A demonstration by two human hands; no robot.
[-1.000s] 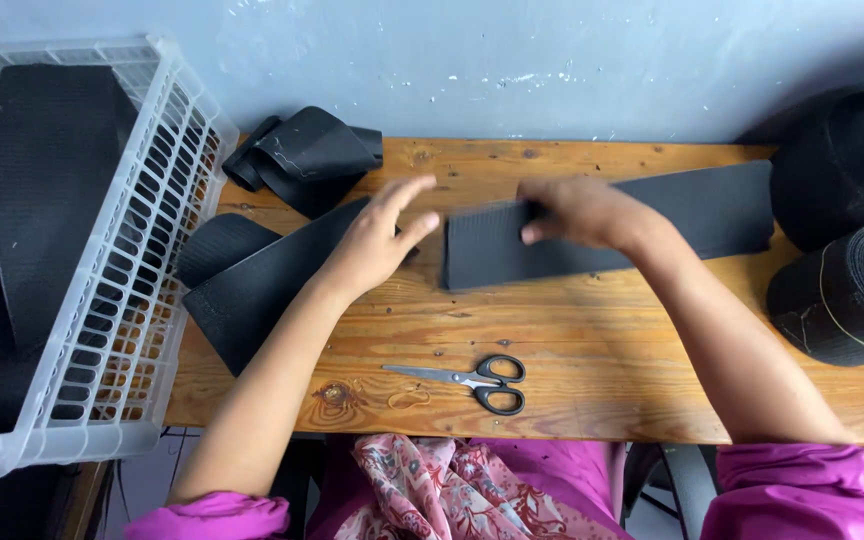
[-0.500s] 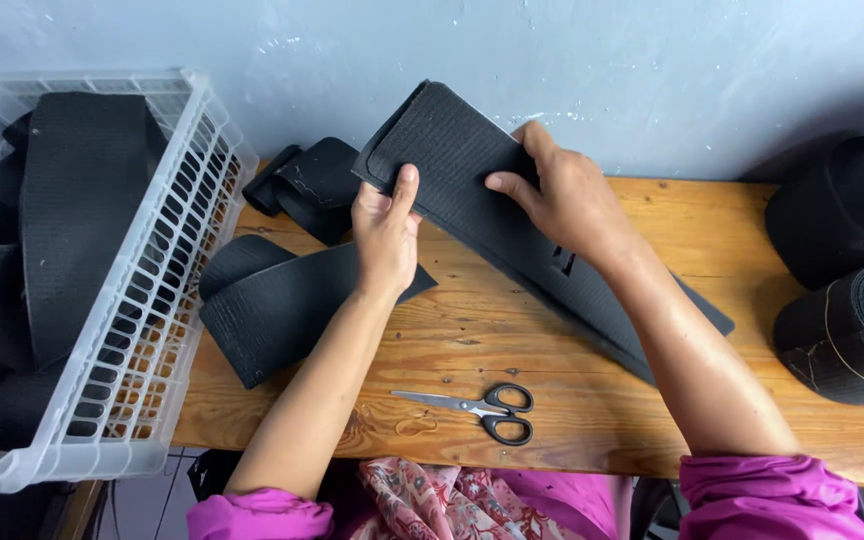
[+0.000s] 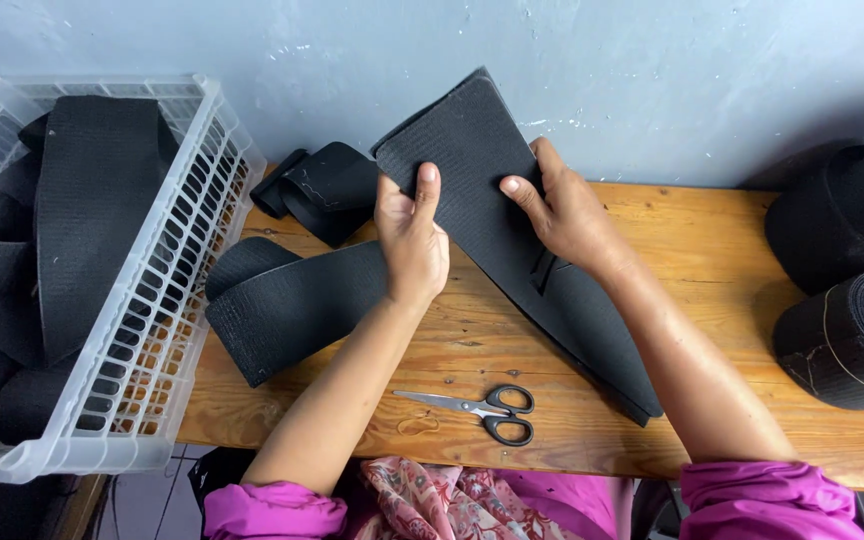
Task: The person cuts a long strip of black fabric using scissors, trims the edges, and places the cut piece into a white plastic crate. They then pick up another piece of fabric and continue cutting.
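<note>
I see my left hand [image 3: 412, 238] pinching the near edge of a wide black elastic band [image 3: 472, 165], thumb pressed flat on its face and the fingers wrapped behind it, out of my sight. My right hand [image 3: 567, 215] clamps the same band from the other side, fingers spread over its surface, so the piece is held between both hands with its upper end lifted off the wooden table [image 3: 712, 240] and tilted toward the wall. From my right hand the band runs down and outward, its lower end lying flat on the table beside my right forearm. Just below both hands, a pair of scissors [image 3: 487, 410] lies on the wood. To the left of my left hand lie another wide black strip [image 3: 287, 310] and, beyond it, a folded bundle of black pieces [image 3: 322, 190]. Farther left, a white plastic basket [image 3: 167, 290] holds more black bands. Well right of my right hand sit large black rolls [image 3: 852, 300].
</note>
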